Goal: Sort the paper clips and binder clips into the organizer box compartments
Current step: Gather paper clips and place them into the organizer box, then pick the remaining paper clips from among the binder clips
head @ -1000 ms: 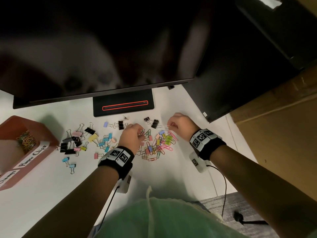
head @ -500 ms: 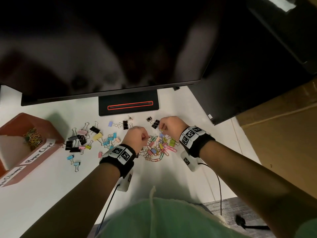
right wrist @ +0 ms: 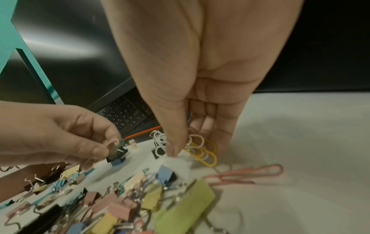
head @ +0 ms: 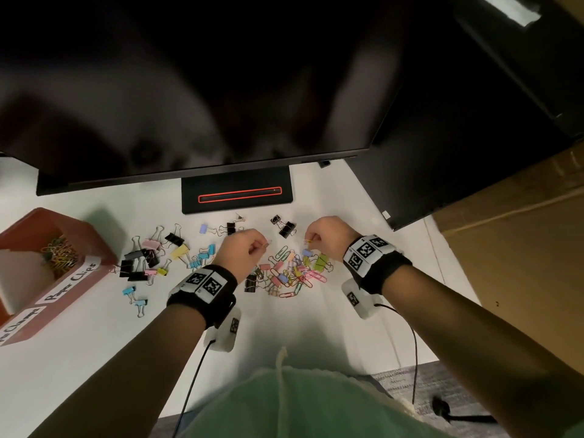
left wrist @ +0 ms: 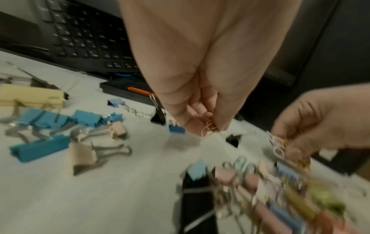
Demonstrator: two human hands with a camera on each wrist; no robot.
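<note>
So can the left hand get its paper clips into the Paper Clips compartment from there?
Probably yes. The left hand pinches a pink paper clip, and the organizer box sits open-topped further to its left; only loose binder clips lie flat on the desk between.

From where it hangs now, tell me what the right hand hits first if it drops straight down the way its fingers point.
Probably the table beside the mixed pile of clips. The right hand already pinches a bunch of paper clips, which would touch first; depth is unclear.

White desk [head: 79,358]: scattered clips [head: 289,270], organizer box [head: 91,245].
</note>
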